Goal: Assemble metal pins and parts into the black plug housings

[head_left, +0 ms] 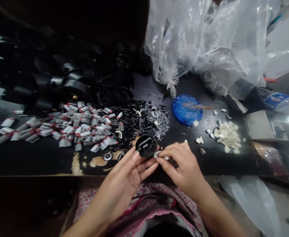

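Note:
A round black part (146, 146) with a slot and small metal pieces inside lies in my left hand (130, 176), held by the thumb and fingers near the table's front edge. Just to its right, my right hand (180, 164) pinches a small pale plate (157, 154) between thumb and forefinger, close to the rim of the black part. Another small light piece shows under the right fingers; its shape is partly hidden. Behind the hands lie grey metal pins (159, 120) and dark springs and screws (136, 123).
Grey tubes with red bands (77, 126) spread left, before black housings (33, 90). A blue lid with a stick (187, 110) sits behind the hands. Pale plates (227, 136), a white box (261, 125) and a bottle (282, 103) stand right; plastic bags (179, 39) hang behind.

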Demonstrator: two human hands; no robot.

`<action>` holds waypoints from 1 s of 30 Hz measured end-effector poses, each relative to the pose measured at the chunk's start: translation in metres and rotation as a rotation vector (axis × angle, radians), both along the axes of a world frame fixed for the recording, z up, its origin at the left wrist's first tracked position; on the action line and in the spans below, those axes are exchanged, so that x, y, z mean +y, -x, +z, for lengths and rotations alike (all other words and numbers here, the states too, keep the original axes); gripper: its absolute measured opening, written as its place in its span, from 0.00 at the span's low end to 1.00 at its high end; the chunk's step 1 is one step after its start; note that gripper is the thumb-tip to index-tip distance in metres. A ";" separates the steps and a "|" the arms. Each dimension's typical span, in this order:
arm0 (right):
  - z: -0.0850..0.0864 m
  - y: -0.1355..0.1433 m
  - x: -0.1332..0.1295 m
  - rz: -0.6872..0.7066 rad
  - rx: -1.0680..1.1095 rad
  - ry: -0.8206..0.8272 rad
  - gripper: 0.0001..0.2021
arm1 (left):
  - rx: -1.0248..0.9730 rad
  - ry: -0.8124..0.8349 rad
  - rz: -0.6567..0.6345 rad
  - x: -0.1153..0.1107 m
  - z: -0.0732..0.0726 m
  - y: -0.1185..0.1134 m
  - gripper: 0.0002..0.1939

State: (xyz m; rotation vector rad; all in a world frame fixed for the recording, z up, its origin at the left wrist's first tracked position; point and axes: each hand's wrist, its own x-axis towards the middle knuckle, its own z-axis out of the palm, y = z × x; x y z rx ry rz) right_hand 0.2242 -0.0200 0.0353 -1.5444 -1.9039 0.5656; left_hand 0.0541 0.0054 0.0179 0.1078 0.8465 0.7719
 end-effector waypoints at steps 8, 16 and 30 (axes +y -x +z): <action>0.003 0.004 0.000 0.067 -0.134 -0.171 0.05 | 0.170 -0.137 -0.044 -0.007 -0.010 -0.003 0.14; 0.002 0.005 0.003 0.068 -0.192 -0.166 0.06 | 0.154 -0.234 -0.140 -0.008 -0.010 0.001 0.11; 0.009 0.032 -0.011 0.231 0.019 0.045 0.04 | 0.442 -0.354 -0.070 -0.036 -0.022 0.026 0.08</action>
